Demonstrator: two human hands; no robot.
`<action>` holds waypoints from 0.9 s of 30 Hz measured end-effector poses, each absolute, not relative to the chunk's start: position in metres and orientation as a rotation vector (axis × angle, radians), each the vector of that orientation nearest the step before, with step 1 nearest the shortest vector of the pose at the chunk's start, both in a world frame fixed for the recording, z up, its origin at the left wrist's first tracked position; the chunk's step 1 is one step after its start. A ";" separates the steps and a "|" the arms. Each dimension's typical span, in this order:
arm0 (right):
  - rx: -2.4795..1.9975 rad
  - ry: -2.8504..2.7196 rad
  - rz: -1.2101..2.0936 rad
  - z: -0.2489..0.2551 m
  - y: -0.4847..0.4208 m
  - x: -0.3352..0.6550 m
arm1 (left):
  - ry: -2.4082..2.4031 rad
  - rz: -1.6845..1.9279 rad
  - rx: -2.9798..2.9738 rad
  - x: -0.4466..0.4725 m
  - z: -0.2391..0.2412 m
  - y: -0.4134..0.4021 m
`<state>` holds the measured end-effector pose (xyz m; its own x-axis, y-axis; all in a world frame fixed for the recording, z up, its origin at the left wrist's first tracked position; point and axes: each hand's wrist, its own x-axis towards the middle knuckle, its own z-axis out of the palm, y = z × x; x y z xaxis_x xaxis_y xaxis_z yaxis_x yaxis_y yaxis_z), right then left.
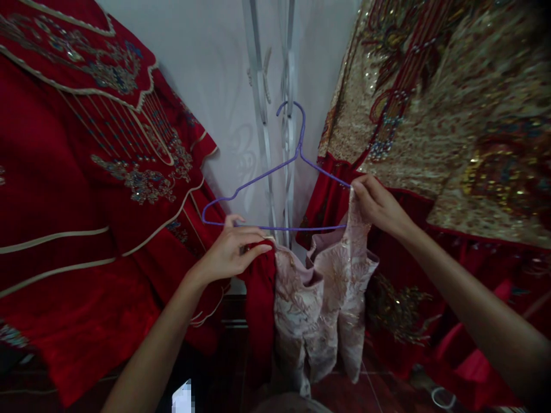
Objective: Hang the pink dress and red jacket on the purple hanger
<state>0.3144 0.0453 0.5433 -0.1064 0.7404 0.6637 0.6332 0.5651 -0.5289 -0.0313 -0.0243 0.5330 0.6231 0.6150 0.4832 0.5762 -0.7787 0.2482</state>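
A purple wire hanger [262, 178] hangs by its hook on a white metal rack [258, 86] against the wall. A pale pink embroidered garment [318, 298] with a red part [260, 310] droops below the hanger. My left hand [230, 252] pinches the garment's left top edge at the hanger's bottom bar. My right hand [374, 203] is closed on the garment's right shoulder, holding it against the hanger's right arm.
A red embroidered robe [77, 201] hangs on the left. A gold and red sequinned garment [451, 126] hangs on the right, close to my right arm. The white wall [206, 69] lies behind. Dark floor shows below.
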 end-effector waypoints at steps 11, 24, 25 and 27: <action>-1.056 -1.797 0.034 0.553 0.053 0.323 | 1.515 1.061 2.284 -0.151 0.539 -0.028; -1.084 -1.767 0.137 0.537 0.058 0.313 | 1.549 0.959 2.258 -0.157 0.544 -0.005; -1.078 -1.773 0.126 0.539 0.056 0.313 | 1.542 0.960 2.269 -0.155 0.546 -0.004; -1.060 -1.779 0.102 0.543 0.052 0.314 | 1.518 0.958 2.298 -0.152 0.552 -0.001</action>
